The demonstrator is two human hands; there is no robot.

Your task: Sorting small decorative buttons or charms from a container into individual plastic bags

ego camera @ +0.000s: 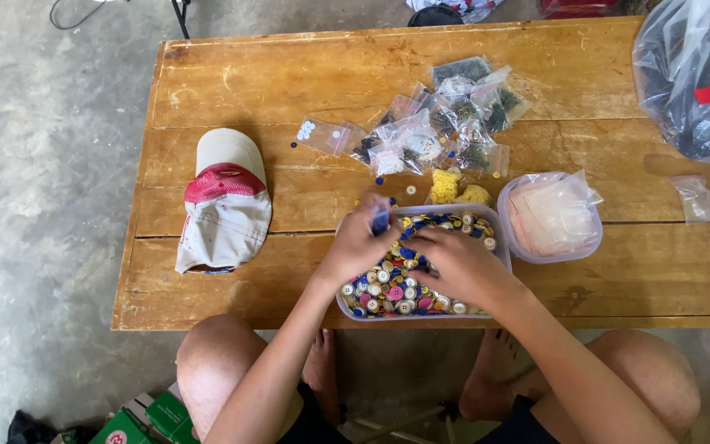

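Head view, looking down on a low wooden table (207, 90) with the person's bare knees at its near edge. Farthest left lies a cap (223, 201), white with a red panel, flat on the wood and well apart from the work, seemingly set aside out of the way. Next, toward the middle, a small clear bag (322, 134) with a few white buttons lies alone, and just right of it a heap of similar small bags (445, 123) is piled together at the far side, within reach but off the working spot.

Directly before the person sits a clear tub (495, 226) full of mixed buttons (388, 292) in white, blue, yellow and pink, close to the near edge so both hands can work in it. The left hand (359, 238) is closed, pinching something small and blue, raised just above the tub's far left corner. The right hand (458, 263) lies palm down in the buttons with fingers curled, as if raking through them; whether it holds any I cannot tell.

Behind the tub rests a yellow lump (454, 189). Right of the tub stands a second clear tub (548, 218) with flat empty bags. At the far right a large plastic sack (692, 74) of dark contents overhangs the table.
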